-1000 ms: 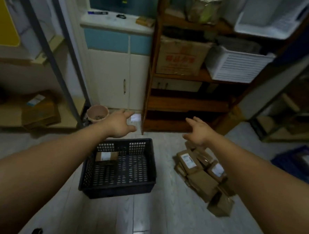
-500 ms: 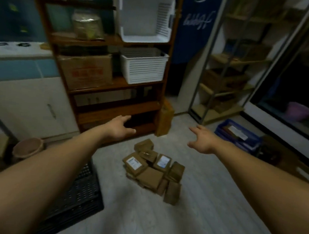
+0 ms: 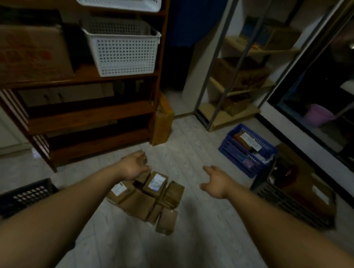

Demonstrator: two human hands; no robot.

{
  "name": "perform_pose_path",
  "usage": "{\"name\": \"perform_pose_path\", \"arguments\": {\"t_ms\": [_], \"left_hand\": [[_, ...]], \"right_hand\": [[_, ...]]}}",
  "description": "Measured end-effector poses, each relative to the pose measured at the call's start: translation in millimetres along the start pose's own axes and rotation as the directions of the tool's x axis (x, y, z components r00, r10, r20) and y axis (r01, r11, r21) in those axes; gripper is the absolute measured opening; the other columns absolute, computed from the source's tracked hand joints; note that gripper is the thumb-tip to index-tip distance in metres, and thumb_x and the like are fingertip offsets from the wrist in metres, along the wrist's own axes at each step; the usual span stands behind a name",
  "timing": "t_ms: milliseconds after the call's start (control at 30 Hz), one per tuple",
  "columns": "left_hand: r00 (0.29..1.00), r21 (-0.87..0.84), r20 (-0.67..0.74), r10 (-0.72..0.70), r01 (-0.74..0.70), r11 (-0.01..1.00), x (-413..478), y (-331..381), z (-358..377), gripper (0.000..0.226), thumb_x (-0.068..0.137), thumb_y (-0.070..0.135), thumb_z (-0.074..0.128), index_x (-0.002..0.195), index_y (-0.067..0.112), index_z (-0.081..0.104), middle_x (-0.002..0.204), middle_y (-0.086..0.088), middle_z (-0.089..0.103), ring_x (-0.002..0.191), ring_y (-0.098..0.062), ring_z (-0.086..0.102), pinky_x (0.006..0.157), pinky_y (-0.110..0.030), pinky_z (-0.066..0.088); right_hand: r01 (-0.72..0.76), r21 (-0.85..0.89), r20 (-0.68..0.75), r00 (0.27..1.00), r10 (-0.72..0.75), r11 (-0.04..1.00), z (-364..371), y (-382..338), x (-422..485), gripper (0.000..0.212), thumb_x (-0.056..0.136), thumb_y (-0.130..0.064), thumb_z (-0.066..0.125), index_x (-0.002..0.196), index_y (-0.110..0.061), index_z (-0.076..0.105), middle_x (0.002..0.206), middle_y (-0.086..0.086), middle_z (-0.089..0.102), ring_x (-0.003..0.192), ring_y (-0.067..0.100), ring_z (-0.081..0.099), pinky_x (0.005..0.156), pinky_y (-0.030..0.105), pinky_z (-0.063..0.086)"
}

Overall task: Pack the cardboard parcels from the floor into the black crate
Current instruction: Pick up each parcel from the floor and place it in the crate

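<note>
Though jumbled, brown white-labelled parcels (image 3: 145,200).

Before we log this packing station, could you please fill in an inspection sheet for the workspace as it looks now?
Surface: pale plank floor, dimly lit.
Job's things: cardboard parcels heaped on the floor, two showing white labels; black crate at lower left, mostly out of frame, contents not visible.
Clutter: blue crate with packets; dark crate holding a cardboard box at right; yellow carton leaning by the shelf.
Hands: left hand open above the pile's far edge, contact unclear; right hand open, clear of the pile.
Cables: nothing seen.
Surroundings: wooden shelf with white baskets; metal rack; glass door.
</note>
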State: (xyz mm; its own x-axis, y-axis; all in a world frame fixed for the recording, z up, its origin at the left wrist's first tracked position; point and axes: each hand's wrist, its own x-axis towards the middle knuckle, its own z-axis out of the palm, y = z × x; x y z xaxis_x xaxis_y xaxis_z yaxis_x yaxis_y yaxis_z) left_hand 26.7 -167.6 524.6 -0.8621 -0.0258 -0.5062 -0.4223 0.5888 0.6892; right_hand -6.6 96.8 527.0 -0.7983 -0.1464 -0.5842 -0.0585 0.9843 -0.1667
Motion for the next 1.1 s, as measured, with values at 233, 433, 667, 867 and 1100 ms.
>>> {"name": "perform_pose_path", "arguments": {"t_ms": [233, 433, 667, 867, 1100], "left_hand": [[0.997, -0.062, 0.034, -0.065, 0.067, 0.996, 106, -26, 47, 0.025, 0.094, 0.017, 0.054, 0.118, 0.011, 0.056, 0.109, -0.002, 0.058, 0.097, -0.007, 0.055, 0.069, -0.002, 0.039], [0.987, -0.093, 0.057, -0.15, 0.154, 0.984, 225, -57, 128, 0.036, 0.091, 0.005, 0.055, 0.127, 0.004, 0.051, 0.118, -0.008, 0.056, 0.102, -0.013, 0.051, 0.064, 0.004, 0.039], [0.959, -0.126, 0.038, -0.281, 0.283, 0.951, 385, -135, 267, 0.077, 0.077, 0.047, 0.071, 0.137, 0.009, 0.042, 0.135, -0.005, 0.047, 0.124, -0.027, 0.048, 0.107, -0.034, 0.037], [0.961, -0.19, 0.07, -0.269, 0.277, 0.942, 464, -197, 349, 0.04, 0.094, 0.015, 0.05, 0.134, 0.01, 0.045, 0.131, -0.003, 0.049, 0.118, -0.019, 0.048, 0.1, -0.018, 0.039], [0.906, -0.217, 0.162, -0.391, 0.419, 0.882, 488, -224, 373, 0.032, 0.094, 0.024, 0.051, 0.124, 0.015, 0.055, 0.119, -0.011, 0.06, 0.109, -0.028, 0.057, 0.1, -0.047, 0.044]], "right_hand": [[0.05, 0.163, 0.118, 0.991, -0.069, 0.985, 29, 20, 125, 0.076, 0.094, -0.039, 0.055, 0.153, -0.018, 0.012, 0.16, 0.009, 0.009, 0.147, 0.026, 0.015, 0.119, 0.039, 0.018], [-0.008, 0.315, 0.174, 0.983, -0.049, 0.949, 73, 78, 265, 0.07, 0.092, -0.039, 0.054, 0.15, -0.016, 0.023, 0.154, 0.009, 0.029, 0.141, 0.03, 0.031, 0.113, 0.04, 0.031], [-0.099, 0.398, 0.305, 0.952, -0.03, 0.912, 207, 149, 427, 0.043, 0.097, -0.025, 0.051, 0.136, -0.011, 0.041, 0.129, 0.011, 0.052, 0.119, 0.027, 0.053, 0.093, 0.033, 0.043], [-0.238, 0.649, 0.366, 0.93, -0.022, 0.723, 340, 164, 505, 0.045, 0.091, -0.032, 0.059, 0.131, -0.012, 0.049, 0.127, 0.014, 0.057, 0.109, 0.026, 0.057, 0.092, 0.033, 0.046], [-0.234, 0.782, 0.282, 0.959, 0.008, 0.578, 401, 154, 523, 0.047, 0.085, -0.026, 0.065, 0.13, -0.024, 0.05, 0.122, 0.005, 0.062, 0.11, 0.026, 0.06, 0.097, 0.046, 0.049]]}}
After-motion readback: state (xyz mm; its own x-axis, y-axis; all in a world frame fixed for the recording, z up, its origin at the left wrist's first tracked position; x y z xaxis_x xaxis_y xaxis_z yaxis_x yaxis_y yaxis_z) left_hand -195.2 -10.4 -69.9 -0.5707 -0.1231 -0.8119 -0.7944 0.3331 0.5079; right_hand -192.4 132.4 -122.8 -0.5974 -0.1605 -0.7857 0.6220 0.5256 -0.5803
